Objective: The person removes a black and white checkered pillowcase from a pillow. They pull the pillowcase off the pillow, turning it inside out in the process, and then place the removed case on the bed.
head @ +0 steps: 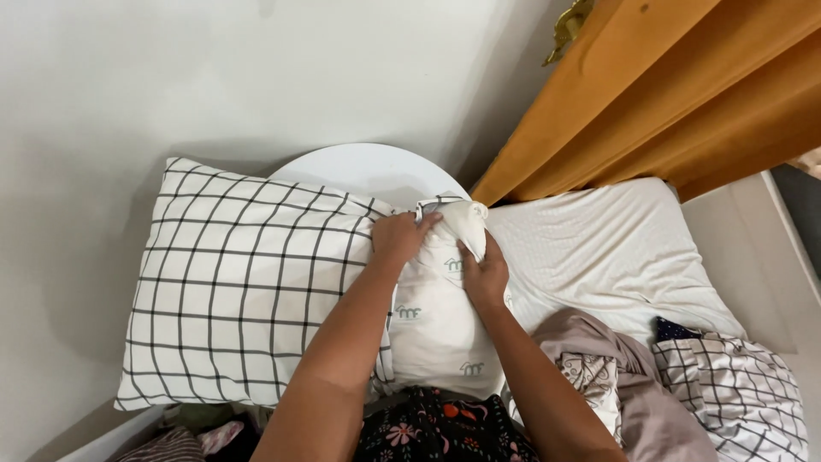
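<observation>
A white pillow (436,329) with small green marks sticks out of a white pillowcase with a black grid pattern (239,282). My left hand (398,238) grips the open edge of the pillowcase at the pillow's top corner. My right hand (485,275) presses on the bare pillow's upper right side, fingers closed on its fabric. Both forearms reach in from the bottom of the view. The pillow's left part is hidden inside the case.
A bare white pillow (607,252) lies to the right on the bed. Crumpled grey and grid-patterned bedding (684,385) is heaped at the lower right. An orange curtain (667,94) hangs at the upper right, and a white rounded headboard (368,171) meets the pale wall.
</observation>
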